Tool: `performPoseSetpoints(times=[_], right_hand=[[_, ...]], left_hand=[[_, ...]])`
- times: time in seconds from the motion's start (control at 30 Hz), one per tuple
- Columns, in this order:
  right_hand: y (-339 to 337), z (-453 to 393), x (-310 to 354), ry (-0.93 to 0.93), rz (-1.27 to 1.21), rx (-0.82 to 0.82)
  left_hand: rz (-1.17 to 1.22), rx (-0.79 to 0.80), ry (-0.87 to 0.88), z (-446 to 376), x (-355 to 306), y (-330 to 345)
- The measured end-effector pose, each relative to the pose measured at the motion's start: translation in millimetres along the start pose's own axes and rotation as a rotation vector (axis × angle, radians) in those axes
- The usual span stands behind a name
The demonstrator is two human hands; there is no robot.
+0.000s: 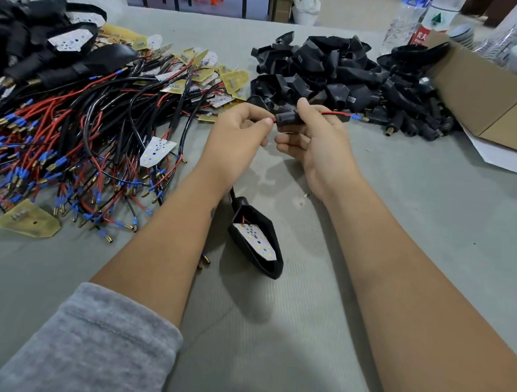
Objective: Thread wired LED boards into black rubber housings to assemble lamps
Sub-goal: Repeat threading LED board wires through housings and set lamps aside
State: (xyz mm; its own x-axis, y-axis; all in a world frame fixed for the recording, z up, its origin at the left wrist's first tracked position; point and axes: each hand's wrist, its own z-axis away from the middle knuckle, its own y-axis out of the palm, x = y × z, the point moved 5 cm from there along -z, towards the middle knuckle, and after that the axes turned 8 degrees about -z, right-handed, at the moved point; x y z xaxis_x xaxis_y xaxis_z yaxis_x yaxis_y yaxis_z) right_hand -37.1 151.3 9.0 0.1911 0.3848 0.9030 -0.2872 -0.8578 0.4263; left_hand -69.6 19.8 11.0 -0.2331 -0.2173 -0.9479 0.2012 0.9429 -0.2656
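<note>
At the centre of the frame the right hand grips a black rubber housing, its red wire poking out to the right. The left hand pinches the wire at the housing's left end; a finished lamp lies lower, between the forearms

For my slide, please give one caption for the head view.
Both hands thread a red wire through a black rubber housing above a finished lamp.
</note>
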Motion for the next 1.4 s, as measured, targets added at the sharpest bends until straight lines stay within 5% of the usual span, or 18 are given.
performPoseSetpoints(times=[0.2,0.43,0.63,1.4], right_hand=[[-5.3,-1.2,0.6,0.004,-0.131,-0.057],[-11.3,-1.9,4.7,-0.026,-0.211,-0.081],[-5.5,1.1,3.6,-0.014,-0.041,-0.025],[-4.9,3.2,4.8,0.024,-0.023,-0.008]], left_hand=[[0.204,0.040,-0.152,0.4,3.2,3.8],[0.144,0.089,-0.039,0.7,3.8,0.2],[0.098,0.074,0.019,1.6,0.2,-0.1],[0.060,0.065,0.030,1.8,3.2,-0.7]])
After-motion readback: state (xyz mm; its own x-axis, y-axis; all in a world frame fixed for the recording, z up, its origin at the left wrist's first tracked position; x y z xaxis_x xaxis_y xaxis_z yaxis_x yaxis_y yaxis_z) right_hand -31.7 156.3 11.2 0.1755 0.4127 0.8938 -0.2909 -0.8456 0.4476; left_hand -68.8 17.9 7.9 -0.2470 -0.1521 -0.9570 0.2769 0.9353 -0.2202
